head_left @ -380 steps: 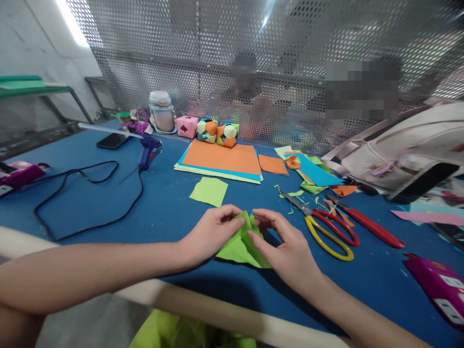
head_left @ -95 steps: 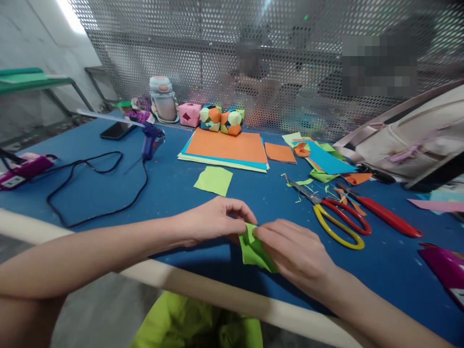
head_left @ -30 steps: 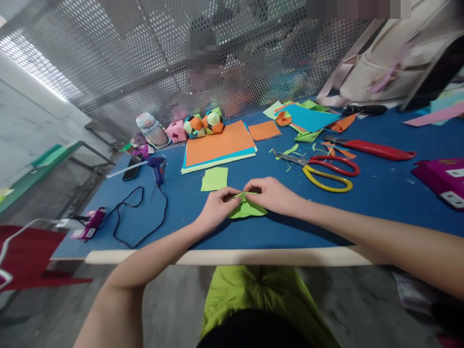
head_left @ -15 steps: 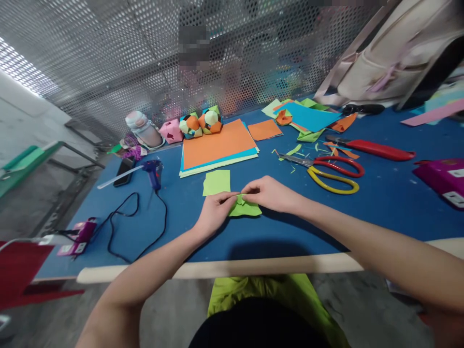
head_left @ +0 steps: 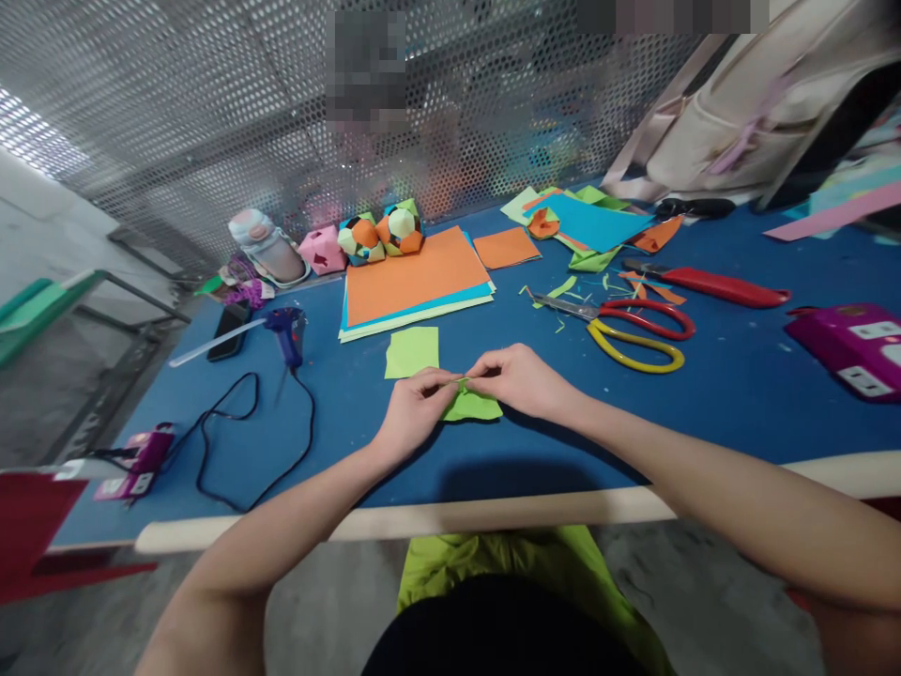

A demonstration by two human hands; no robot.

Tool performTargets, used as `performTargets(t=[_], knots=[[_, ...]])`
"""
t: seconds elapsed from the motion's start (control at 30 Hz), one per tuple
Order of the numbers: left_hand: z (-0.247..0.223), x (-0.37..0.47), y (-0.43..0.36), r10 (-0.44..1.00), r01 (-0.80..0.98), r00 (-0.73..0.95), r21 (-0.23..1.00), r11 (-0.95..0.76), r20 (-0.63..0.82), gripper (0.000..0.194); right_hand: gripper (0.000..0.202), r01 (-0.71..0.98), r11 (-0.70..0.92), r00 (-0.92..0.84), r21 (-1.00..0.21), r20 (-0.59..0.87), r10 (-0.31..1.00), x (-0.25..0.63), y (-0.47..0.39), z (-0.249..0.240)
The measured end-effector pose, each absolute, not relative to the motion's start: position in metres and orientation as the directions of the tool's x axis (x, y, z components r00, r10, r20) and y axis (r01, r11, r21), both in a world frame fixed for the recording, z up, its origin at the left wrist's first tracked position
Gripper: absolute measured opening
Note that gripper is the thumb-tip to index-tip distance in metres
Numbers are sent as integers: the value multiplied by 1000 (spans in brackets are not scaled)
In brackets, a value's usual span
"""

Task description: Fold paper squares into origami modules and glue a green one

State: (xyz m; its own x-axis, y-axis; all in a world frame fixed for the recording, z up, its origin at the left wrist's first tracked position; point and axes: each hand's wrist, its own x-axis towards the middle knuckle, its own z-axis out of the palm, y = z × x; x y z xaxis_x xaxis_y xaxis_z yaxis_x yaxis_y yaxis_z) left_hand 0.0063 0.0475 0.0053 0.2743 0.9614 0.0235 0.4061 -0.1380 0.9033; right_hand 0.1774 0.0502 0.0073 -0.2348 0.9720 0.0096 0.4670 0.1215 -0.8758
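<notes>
Between my two hands is a folded piece of light green paper [head_left: 473, 406], just over the blue tabletop. My left hand [head_left: 415, 406] pinches its upper left edge, and my right hand [head_left: 517, 377] pinches the edge close beside it, with the fingertips of both nearly meeting. The fingers partly hide the folds. A flat square of light green paper [head_left: 413, 352] lies just beyond my left hand. Past it rests a stack of orange, blue and pale green sheets [head_left: 415, 282]. Scissors [head_left: 626, 329] with red and yellow handles lie to the right of my right hand.
Folded paper balls [head_left: 401, 230] and a bottle [head_left: 264, 246] stand at the back. On the left lie a blue glue gun [head_left: 287, 336], its cord, a phone [head_left: 229, 330] and a purple power strip [head_left: 145, 460]. Red-handled pliers [head_left: 732, 285], paper scraps and another purple power strip [head_left: 855, 347] are at right.
The view has shifted slightly, so the table's things sit a little further left. Both hands still pinch the green paper in nearly the same place; its raised fold shows less.
</notes>
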Motion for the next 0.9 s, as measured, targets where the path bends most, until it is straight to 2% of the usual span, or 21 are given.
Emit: performTargets(t=[0.33, 0.53, 0.77, 0.9], knots=[[11, 2, 47, 956, 512, 294, 848, -137, -23, 29, 13, 545, 253, -246, -799, 136, 960, 176, 45, 8], [16, -3, 50, 923, 605, 384, 755, -253, 2, 27, 16, 575, 279, -279, -769, 137, 951, 178, 47, 8], [18, -4, 50, 908, 598, 418, 748, -288, 15, 27, 16, 595, 300, -313, -746, 129, 941, 179, 49, 5], [19, -5, 49, 907, 642, 420, 703, -306, 12, 29, 17, 592, 311, -331, -744, 127, 935, 181, 49, 6]])
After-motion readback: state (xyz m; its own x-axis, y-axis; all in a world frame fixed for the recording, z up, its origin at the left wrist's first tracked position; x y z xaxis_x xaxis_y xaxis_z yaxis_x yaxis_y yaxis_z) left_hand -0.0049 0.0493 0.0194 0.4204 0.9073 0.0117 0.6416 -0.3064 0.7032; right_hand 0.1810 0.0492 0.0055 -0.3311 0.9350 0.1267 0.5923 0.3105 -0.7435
